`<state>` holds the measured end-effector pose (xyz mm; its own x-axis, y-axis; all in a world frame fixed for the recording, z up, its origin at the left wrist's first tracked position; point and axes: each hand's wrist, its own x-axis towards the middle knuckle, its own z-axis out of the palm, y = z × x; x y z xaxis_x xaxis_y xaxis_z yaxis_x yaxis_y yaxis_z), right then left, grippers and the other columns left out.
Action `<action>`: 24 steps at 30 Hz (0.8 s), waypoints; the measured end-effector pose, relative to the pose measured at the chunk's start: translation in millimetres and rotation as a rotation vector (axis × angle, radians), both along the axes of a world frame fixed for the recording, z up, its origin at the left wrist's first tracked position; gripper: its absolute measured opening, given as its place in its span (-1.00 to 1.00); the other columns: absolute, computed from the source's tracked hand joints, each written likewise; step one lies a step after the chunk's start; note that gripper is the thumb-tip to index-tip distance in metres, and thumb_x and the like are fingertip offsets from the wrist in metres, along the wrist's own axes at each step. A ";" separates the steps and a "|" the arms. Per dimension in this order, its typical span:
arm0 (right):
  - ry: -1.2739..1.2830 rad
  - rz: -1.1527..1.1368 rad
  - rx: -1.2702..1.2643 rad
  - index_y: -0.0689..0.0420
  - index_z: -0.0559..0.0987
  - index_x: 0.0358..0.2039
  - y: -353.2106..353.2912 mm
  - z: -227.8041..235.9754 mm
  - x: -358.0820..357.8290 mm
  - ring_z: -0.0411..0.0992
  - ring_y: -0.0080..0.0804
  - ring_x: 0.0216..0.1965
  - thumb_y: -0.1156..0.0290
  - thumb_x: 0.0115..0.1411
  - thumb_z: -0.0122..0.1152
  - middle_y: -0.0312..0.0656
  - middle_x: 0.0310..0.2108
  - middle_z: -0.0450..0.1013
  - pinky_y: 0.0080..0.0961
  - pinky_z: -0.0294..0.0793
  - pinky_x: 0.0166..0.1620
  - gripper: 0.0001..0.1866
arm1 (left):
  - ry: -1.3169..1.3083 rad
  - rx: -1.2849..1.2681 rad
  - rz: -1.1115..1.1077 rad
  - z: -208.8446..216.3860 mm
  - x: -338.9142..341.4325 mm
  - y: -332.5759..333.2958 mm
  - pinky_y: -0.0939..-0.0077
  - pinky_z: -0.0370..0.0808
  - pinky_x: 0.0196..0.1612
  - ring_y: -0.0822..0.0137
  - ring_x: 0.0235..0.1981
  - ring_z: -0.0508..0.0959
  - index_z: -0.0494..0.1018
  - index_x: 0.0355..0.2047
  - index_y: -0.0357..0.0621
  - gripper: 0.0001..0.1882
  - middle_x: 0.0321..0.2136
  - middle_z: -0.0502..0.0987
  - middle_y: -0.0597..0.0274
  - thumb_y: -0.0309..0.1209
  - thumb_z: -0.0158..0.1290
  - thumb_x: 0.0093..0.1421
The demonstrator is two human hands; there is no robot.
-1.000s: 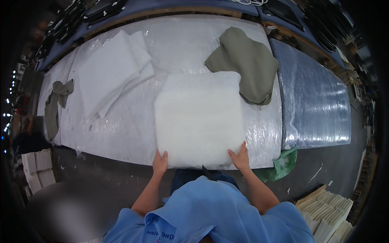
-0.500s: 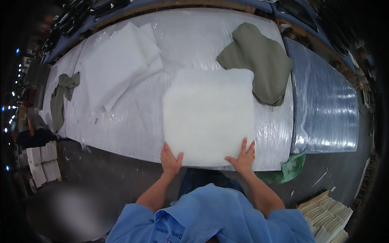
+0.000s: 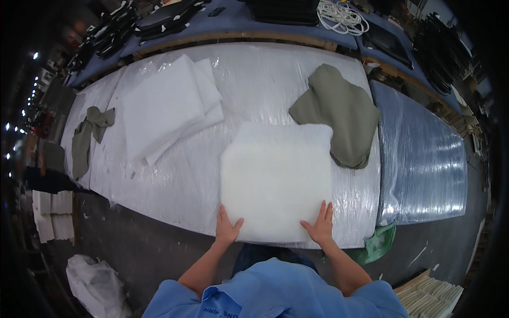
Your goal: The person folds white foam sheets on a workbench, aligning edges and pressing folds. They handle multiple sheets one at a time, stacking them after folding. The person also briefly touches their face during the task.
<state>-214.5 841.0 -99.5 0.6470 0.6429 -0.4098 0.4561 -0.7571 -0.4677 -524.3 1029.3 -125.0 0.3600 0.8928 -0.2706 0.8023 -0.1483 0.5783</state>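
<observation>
In front of me a squarish white foam pad [image 3: 277, 183] with clipped far corners lies flat on the plastic-wrapped table [image 3: 159, 204]. A fluffy white layer shows along its far edge. My left hand [image 3: 227, 227] rests at the pad's near left corner, thumb and fingers spread. At the near right corner my right hand [image 3: 320, 225] lies the same way, fingers stretched along the side edge. Neither hand is closed around the pad. A grey-green fabric piece [image 3: 344, 116] lies just beyond its right far corner.
White padding sheets [image 3: 164, 108] are stacked at the left, beside a grey-green scrap [image 3: 85, 140]. A blue wrapped block [image 3: 421, 164] adjoins on the right. Green plastic [image 3: 380, 244] hangs near the front edge. Behind, a blue bench [image 3: 228, 26] carries black panels and coiled white cord [image 3: 342, 18].
My view has tipped up, so the table sits lower and more of the back bench shows. Both hands stay at the pad's near corners.
</observation>
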 end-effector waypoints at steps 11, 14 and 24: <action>0.024 -0.371 0.336 0.33 0.32 0.33 87.2 -32.6 103.7 0.32 0.08 0.30 -0.03 0.40 0.11 0.24 0.28 0.33 -0.23 0.28 0.34 -0.27 | -0.103 -0.031 0.135 5.7 66.5 110.3 0.12 0.11 0.45 -0.21 0.42 0.15 0.07 0.38 -0.52 -0.18 0.37 0.16 -0.40 -0.05 -0.01 0.41; 0.105 -0.468 0.329 0.37 0.49 0.18 121.5 -48.3 130.9 0.44 -0.18 0.15 -0.01 0.44 0.05 0.11 0.12 0.49 -0.34 0.37 0.21 -0.37 | -0.136 -0.048 0.203 4.6 103.9 156.4 0.16 0.11 0.45 -0.14 0.42 0.18 0.12 0.39 -0.45 -0.24 0.36 0.23 -0.29 -0.02 -0.11 0.46; 0.720 -0.523 0.875 0.38 0.47 0.17 124.8 -93.5 160.2 0.42 -0.26 0.12 0.08 0.45 0.11 -0.07 0.10 0.48 -0.26 0.34 0.24 -0.43 | -0.132 -0.362 0.346 -4.7 136.5 224.6 -0.01 0.34 0.28 -0.21 0.19 0.47 0.54 0.10 -0.24 -0.23 0.12 0.54 -0.19 0.20 -0.36 0.45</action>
